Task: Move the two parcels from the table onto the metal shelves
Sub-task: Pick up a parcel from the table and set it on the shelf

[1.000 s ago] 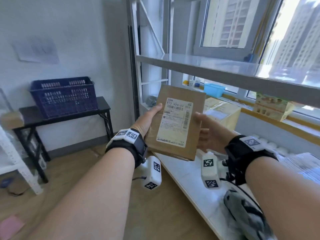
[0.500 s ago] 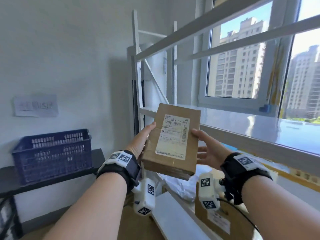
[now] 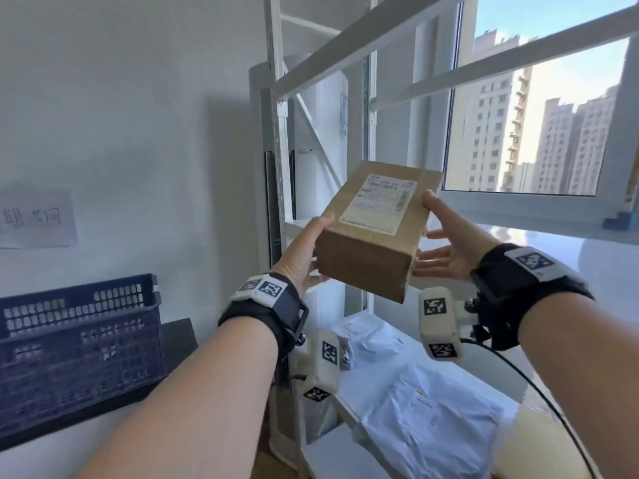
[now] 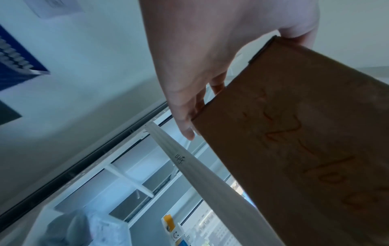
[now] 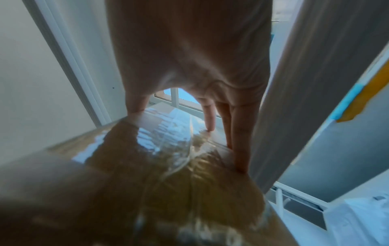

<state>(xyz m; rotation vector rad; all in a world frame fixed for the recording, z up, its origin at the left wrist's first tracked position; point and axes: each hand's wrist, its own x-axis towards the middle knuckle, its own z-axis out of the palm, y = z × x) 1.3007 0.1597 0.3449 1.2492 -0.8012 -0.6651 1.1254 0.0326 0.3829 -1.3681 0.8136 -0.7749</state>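
I hold a brown cardboard parcel (image 3: pixel 377 223) with a white shipping label in the air, in front of the white metal shelves (image 3: pixel 276 140). It is tilted, far end up, at the height of a glossy shelf board (image 3: pixel 553 247). My left hand (image 3: pixel 304 250) grips its left side, thumb on top and fingers underneath (image 4: pixel 187 126). My right hand (image 3: pixel 446 243) lies against the taped right side with straight fingers (image 5: pixel 240 133), the thumb touching the top edge. In the left wrist view the parcel's underside (image 4: pixel 305 141) shows handwriting.
White plastic mail bags (image 3: pixel 432 420) lie on the lower shelf, beside a blurred yellowish thing (image 3: pixel 539 444). A shelf beam (image 3: pixel 345 53) runs above the parcel. A blue crate (image 3: pixel 76 344) sits on a black table (image 3: pixel 178 340) to the left. Behind the shelves is a window.
Both hands have lifted the parcel from the lower shelf level to the glossy board's height and tilted it flatter. My right fingers have straightened out.
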